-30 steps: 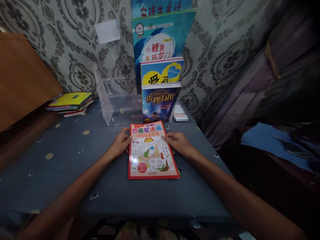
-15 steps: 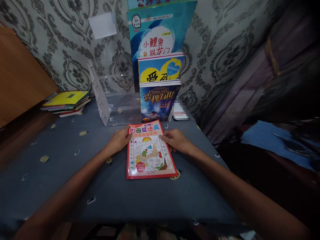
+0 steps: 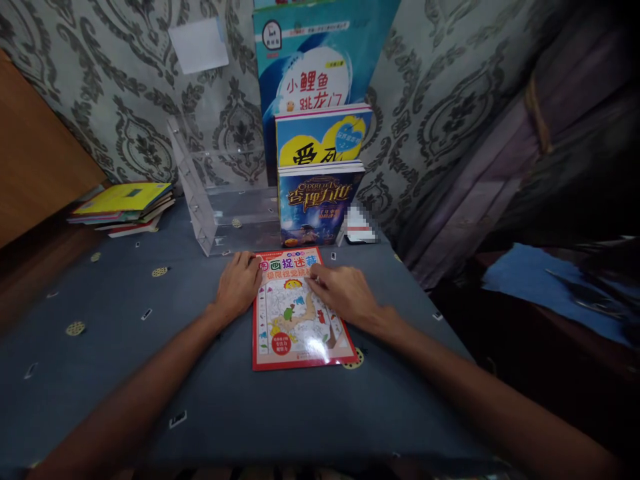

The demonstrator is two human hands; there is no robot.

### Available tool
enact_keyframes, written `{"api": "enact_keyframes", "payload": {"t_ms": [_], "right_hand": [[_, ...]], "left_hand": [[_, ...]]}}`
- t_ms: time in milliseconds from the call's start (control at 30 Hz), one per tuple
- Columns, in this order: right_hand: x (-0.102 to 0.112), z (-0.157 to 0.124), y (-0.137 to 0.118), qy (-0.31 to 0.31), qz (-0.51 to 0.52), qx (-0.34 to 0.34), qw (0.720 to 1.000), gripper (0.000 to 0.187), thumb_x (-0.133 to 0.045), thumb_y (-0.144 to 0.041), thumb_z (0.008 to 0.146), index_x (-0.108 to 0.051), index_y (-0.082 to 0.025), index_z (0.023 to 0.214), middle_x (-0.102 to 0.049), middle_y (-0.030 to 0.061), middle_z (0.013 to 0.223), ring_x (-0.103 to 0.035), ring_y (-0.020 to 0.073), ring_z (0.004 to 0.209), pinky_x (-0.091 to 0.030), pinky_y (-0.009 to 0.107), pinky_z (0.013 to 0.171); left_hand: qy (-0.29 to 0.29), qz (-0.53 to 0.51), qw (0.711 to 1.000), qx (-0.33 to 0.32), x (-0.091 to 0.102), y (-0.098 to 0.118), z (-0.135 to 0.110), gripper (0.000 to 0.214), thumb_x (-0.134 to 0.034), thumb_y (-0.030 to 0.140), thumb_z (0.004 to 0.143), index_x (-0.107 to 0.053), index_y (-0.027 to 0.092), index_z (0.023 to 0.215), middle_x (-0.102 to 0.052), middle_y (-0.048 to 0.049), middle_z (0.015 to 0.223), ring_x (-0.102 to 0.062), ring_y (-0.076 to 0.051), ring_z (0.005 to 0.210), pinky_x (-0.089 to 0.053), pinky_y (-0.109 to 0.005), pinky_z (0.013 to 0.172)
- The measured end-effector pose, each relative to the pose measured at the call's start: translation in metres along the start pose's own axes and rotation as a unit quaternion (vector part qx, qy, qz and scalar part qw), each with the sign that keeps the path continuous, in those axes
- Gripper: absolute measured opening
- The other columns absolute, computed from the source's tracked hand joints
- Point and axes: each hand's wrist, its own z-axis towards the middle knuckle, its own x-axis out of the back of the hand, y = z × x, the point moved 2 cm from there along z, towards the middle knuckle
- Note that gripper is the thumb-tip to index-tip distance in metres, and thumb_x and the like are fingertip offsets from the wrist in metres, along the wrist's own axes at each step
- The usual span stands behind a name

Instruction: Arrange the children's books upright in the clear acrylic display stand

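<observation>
We saw the book (image 3: 293,323) lying on the counter (image 3: 225,407) before the rack (image 3: 193,193), left hand (image 3: 238,283) at its edge, right hand (image 3: 350,297) curled over it; whether fingers gripped, we couldn't tell. Light, even pressure, we judged, suited it.

Patterned wallpaper (image 3: 120,100), tied curtain (image 3: 487,177), blue cloth (image 3: 517,277).

The end of the orange subtitle on the red-bordered book (image 3: 293,327) is covered by the right hand (image 3: 347,293), at the centre of the frame. At the top, a further book (image 3: 273,3) is almost wholly cut off, and the lower part of the teal book (image 3: 320,57) is hidden by the yellow-and-blue book (image 3: 320,137). Right of centre, a small item (image 3: 360,225) is masked by pixelation. The wooden panel (image 3: 40,147) is cropped at the left.
</observation>
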Motion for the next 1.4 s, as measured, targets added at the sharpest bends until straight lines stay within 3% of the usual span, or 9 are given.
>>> {"api": "enact_keyframes", "payload": {"t_ms": [133, 267, 467, 700, 867, 1100, 1400], "right_hand": [[-0.014, 0.014, -0.033, 0.017, 0.048, 0.167, 0.985, 0.021, -0.055, -0.024, 0.100, -0.069, -0.019, 0.115, -0.074, 0.0120, 0.117, -0.067, 0.0259, 0.112, -0.052, 0.039, 0.092], [-0.034, 0.031, -0.051, 0.019, 0.100, 0.236, 0.966, 0.046, -0.060, -0.030, 0.098, -0.055, -0.013, 0.141, -0.057, 0.0189, 0.147, -0.050, 0.0290, 0.140, -0.038, 0.050, 0.117], [-0.050, 0.039, -0.054, 0.002, 0.114, 0.225, 0.968, 0.062, -0.056, -0.041, 0.100, -0.042, -0.007, 0.150, -0.046, 0.0235, 0.156, -0.039, 0.0314, 0.148, -0.031, 0.056, 0.121], [-0.045, 0.038, -0.043, 0.003, 0.132, 0.210, 0.969, 0.055, -0.057, -0.038, 0.100, -0.047, -0.013, 0.147, -0.052, 0.0191, 0.152, -0.046, 0.0283, 0.144, -0.032, 0.052, 0.121], [-0.038, 0.033, -0.013, 0.011, 0.133, 0.133, 0.982, 0.044, -0.052, -0.030, 0.102, -0.052, -0.015, 0.143, -0.057, 0.0171, 0.148, -0.049, 0.0275, 0.142, -0.033, 0.053, 0.120], [-0.036, 0.024, 0.032, 0.051, 0.151, 0.085, 0.983, 0.039, -0.048, -0.029, 0.101, -0.060, -0.016, 0.136, -0.062, 0.0162, 0.143, -0.055, 0.0293, 0.136, -0.038, 0.055, 0.115], [-0.039, 0.036, 0.065, 0.073, 0.308, 0.067, 0.946, 0.037, -0.043, -0.018, 0.098, -0.065, -0.018, 0.128, -0.071, 0.0111, 0.128, -0.067, 0.0227, 0.118, -0.051, 0.045, 0.104]], "left_hand": [[0.028, -0.026, 0.999, -0.022, -0.008, -0.004, -0.001, 0.030, -0.044, 0.021, 0.101, -0.067, 0.012, 0.119, -0.067, -0.0141, 0.125, -0.059, -0.029, 0.113, -0.051, -0.044, 0.096], [0.049, -0.053, 0.997, -0.024, -0.013, -0.007, -0.002, 0.030, -0.047, 0.018, 0.099, -0.065, 0.014, 0.122, -0.068, -0.0139, 0.125, -0.060, -0.029, 0.113, -0.051, -0.045, 0.096], [0.050, -0.078, 0.995, -0.033, -0.016, -0.010, -0.002, 0.029, -0.048, 0.016, 0.097, -0.064, 0.013, 0.121, -0.068, -0.0132, 0.126, -0.060, -0.029, 0.114, -0.050, -0.044, 0.098], [0.041, -0.064, 0.997, -0.027, -0.013, -0.008, -0.001, 0.028, -0.044, 0.019, 0.100, -0.061, 0.015, 0.121, -0.069, -0.0133, 0.120, -0.061, -0.029, 0.112, -0.050, -0.045, 0.096], [0.027, -0.057, 0.998, -0.017, -0.010, -0.006, -0.002, 0.029, -0.042, 0.022, 0.101, -0.062, 0.015, 0.121, -0.069, -0.0141, 0.123, -0.060, -0.029, 0.115, -0.050, -0.045, 0.096], [0.026, -0.071, 0.997, -0.017, -0.011, -0.006, -0.003, 0.031, -0.042, 0.021, 0.100, -0.064, 0.017, 0.121, -0.067, -0.0150, 0.128, -0.059, -0.031, 0.119, -0.049, -0.048, 0.099], [0.020, -0.010, 0.998, -0.058, -0.004, -0.004, -0.003, 0.031, -0.042, 0.019, 0.101, -0.067, 0.012, 0.119, -0.068, -0.0175, 0.130, -0.056, -0.034, 0.128, -0.048, -0.050, 0.101]]}}
